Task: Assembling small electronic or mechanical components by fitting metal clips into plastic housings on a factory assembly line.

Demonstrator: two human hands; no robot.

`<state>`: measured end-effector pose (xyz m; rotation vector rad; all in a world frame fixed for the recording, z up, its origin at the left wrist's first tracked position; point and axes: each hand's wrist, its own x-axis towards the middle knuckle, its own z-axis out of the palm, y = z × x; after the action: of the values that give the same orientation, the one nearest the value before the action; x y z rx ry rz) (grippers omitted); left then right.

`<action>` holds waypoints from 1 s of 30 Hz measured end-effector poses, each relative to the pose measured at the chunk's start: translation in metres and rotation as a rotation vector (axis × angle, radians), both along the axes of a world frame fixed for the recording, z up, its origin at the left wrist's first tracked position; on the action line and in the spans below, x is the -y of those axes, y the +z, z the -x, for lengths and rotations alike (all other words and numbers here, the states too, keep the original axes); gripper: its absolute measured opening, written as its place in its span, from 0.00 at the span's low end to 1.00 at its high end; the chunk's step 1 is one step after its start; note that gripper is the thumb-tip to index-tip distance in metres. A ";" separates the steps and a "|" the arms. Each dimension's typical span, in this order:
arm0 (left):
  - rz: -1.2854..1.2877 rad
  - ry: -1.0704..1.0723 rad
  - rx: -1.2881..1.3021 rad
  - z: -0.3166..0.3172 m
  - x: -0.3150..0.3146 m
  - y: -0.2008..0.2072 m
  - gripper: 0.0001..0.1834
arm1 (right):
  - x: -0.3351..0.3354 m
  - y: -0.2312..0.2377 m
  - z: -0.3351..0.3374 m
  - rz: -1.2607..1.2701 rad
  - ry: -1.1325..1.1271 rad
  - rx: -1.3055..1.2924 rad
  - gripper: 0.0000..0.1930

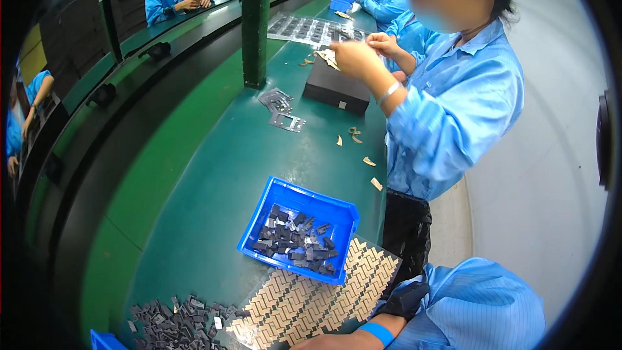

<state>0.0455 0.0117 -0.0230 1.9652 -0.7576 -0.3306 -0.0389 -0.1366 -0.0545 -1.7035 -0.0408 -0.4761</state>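
Note:
My right forearm, in a light blue sleeve with a blue band at the wrist, comes in at the lower right. Only the back part of my right hand (337, 342) shows at the bottom edge; its fingers are cut off. It is nearest to a clear sheet covered with rows of tan die-cut pieces (304, 308). A blue plastic bin (315, 198) rests partly on that sheet's far edge and holds many small black parts (295, 240). Left of the sheet lies a loose heap of black parts (178, 324). My left hand is out of the picture.
A co-worker (453, 104) stands at the right edge of the green bench (214, 168), hands over a black box (337, 87). Thin cut-out plates (285, 121) and tan scraps (368, 161) lie around. A green post (254, 26) rises beside the curved conveyor (123, 110).

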 end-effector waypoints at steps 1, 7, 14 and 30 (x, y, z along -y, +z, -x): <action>0.033 0.023 0.025 0.002 -0.001 -0.003 0.07 | 0.000 0.002 0.002 -0.004 0.000 0.008 0.07; 0.258 0.043 -0.352 0.008 -0.010 -0.010 0.11 | -0.003 0.000 0.008 -0.661 0.187 -0.165 0.05; 0.450 -0.021 -0.693 0.010 0.015 -0.004 0.13 | 0.009 0.010 0.015 -0.744 0.016 -0.179 0.07; 0.448 0.039 -0.699 0.047 -0.006 0.020 0.14 | -0.009 0.032 0.044 -0.646 0.054 -0.212 0.04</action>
<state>-0.0018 0.0175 -0.0029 1.3074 -0.2965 -0.7083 -0.0833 -0.1274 -0.0227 -1.1040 0.2015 -0.2280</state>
